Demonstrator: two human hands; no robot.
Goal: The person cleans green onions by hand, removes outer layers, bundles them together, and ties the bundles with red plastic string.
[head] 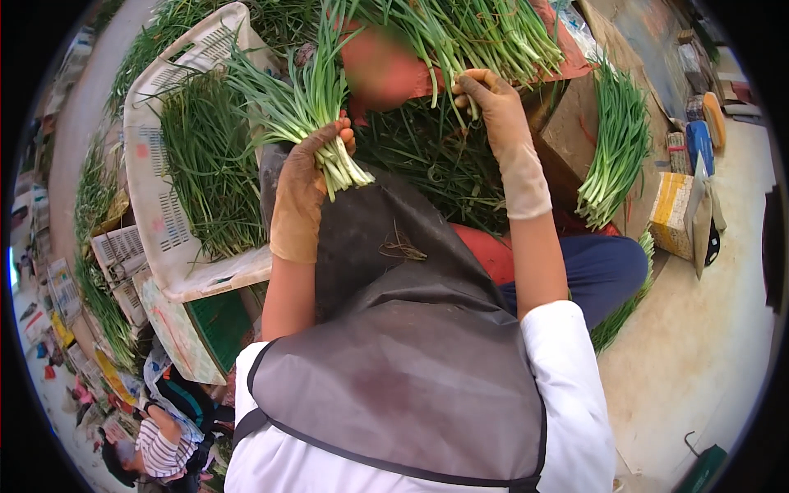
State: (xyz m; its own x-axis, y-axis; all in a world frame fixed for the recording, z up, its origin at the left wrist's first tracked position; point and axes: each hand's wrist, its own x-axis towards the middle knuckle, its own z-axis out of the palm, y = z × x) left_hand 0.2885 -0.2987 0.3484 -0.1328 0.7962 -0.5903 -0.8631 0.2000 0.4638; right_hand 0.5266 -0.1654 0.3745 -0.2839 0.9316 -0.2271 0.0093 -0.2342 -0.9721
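Note:
My left hand (pixel 308 166), in a thin soiled glove, is closed around a bunch of long allium greens (pixel 314 105). Their pale cut ends point down toward my lap, and the leaves fan upward. My right hand (pixel 487 98), gloved the same way, pinches the pale base of a stalk or a few stalks at the edge of a larger heap of greens (pixel 505 43). That heap lies on red sheeting (pixel 570 58). A dark apron (pixel 419 363) covers my lap, with a small tangle of dry strands (pixel 404 248) on it.
At left, a white plastic crate (pixel 179 280) holds loose greens (pixel 209 160). Trimmings (pixel 431 166) lie below the heap. A neat bunch (pixel 616 148) rests on cardboard (pixel 570 132) at right, near a taped carton (pixel 672 212). Another person (pixel 163 440) is at lower left.

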